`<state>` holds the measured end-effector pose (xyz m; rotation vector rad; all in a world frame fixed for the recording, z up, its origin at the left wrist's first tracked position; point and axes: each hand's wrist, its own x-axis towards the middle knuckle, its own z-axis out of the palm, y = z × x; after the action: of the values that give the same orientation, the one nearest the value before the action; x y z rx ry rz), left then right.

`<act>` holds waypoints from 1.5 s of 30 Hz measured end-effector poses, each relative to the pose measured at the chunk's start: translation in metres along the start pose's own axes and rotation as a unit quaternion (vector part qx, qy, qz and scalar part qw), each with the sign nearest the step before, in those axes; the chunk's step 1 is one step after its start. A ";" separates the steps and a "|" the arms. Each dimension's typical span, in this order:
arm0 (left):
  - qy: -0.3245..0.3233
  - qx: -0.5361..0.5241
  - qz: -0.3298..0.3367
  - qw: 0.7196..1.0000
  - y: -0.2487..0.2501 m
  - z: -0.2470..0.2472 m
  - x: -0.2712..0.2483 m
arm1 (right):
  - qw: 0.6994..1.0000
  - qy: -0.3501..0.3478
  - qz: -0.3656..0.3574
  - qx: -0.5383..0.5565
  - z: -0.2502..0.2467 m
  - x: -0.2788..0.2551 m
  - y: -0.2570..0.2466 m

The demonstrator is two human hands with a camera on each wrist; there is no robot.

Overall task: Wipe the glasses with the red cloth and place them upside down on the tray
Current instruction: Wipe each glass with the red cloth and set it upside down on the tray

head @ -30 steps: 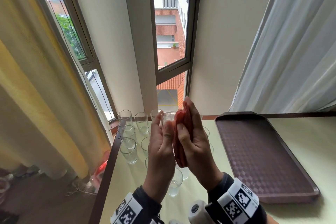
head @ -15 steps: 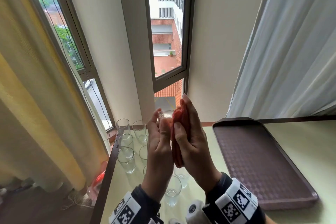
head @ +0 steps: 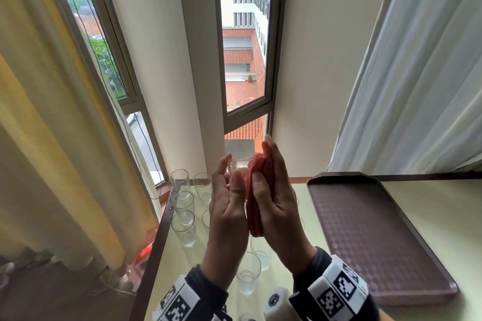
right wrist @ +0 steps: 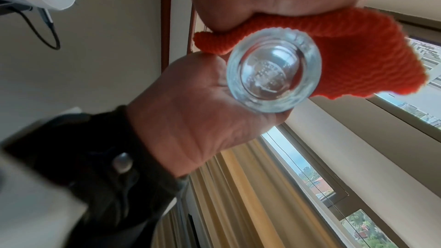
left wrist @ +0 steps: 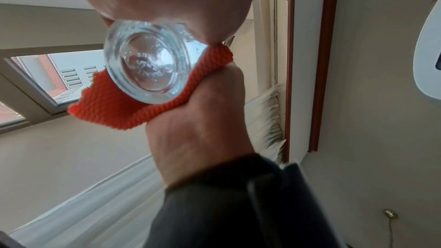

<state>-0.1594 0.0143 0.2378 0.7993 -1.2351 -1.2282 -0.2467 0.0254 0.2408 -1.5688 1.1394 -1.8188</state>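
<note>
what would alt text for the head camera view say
Two hands raised over a pale table: the left hand holds a clear glass while the right hand presses a red cloth against it. More glasses stand below; a brown tray lies right.

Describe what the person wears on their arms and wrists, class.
Both hands are bare: left hand, right hand. Dark long sleeves reach the wrists; the left cuff carries a metal snap button. Each wrist bears a white band with black square code markings and a white camera housing.
</note>
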 end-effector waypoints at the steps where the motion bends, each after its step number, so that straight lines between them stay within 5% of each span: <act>1: -0.002 -0.008 -0.006 1.000 0.002 0.001 -0.001 | 1.000 0.001 0.011 0.014 0.002 0.001 0.000; 10: 0.014 -0.002 -0.002 1.000 0.006 -0.007 -0.002 | 0.999 -0.003 -0.026 -0.030 0.007 -0.011 -0.002; 28: 0.026 0.005 -0.019 0.999 0.011 -0.005 -0.013 | 0.998 -0.005 0.045 0.050 0.011 -0.005 -0.008; 45: -0.003 -0.010 -0.015 1.000 0.009 -0.006 -0.011 | 0.999 0.024 0.013 0.039 0.010 -0.023 -0.008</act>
<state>-0.1505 0.0261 0.2424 0.8028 -1.2164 -1.2665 -0.2310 0.0452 0.2343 -1.4668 1.0925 -1.8696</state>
